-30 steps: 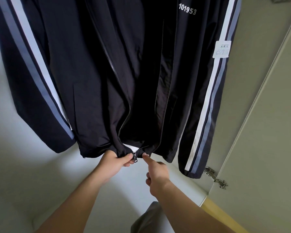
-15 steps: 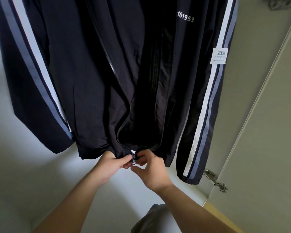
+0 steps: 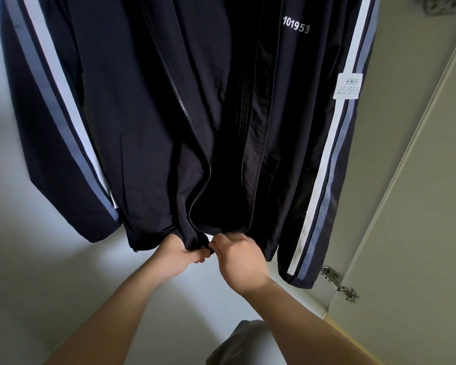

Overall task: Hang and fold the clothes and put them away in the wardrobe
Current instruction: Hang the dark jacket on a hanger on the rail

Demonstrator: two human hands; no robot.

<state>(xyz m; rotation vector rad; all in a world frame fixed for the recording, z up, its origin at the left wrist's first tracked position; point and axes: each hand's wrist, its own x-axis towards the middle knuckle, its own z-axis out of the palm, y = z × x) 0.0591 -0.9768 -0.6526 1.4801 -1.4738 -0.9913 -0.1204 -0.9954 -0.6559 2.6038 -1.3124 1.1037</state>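
Note:
A dark navy jacket (image 3: 148,106) with white and blue sleeve stripes hangs inside the wardrobe, its front zip open down to the hem. My left hand (image 3: 177,255) grips the left side of the hem at the zip's bottom end. My right hand (image 3: 237,255) pinches the right side of the hem right beside it, so the two hands touch. The zip slider is hidden between my fingers.
The white wardrobe floor (image 3: 63,285) lies below the jacket. The open wardrobe door (image 3: 419,233) stands at the right with a metal hinge (image 3: 340,283) near the right sleeve's cuff. A grey cloth (image 3: 248,343) shows at the bottom edge.
My right hand moved left from pointing at the zip to pinching the hem against my left hand. The slider, seen earlier, is now covered. The jacket's hem bunched slightly.

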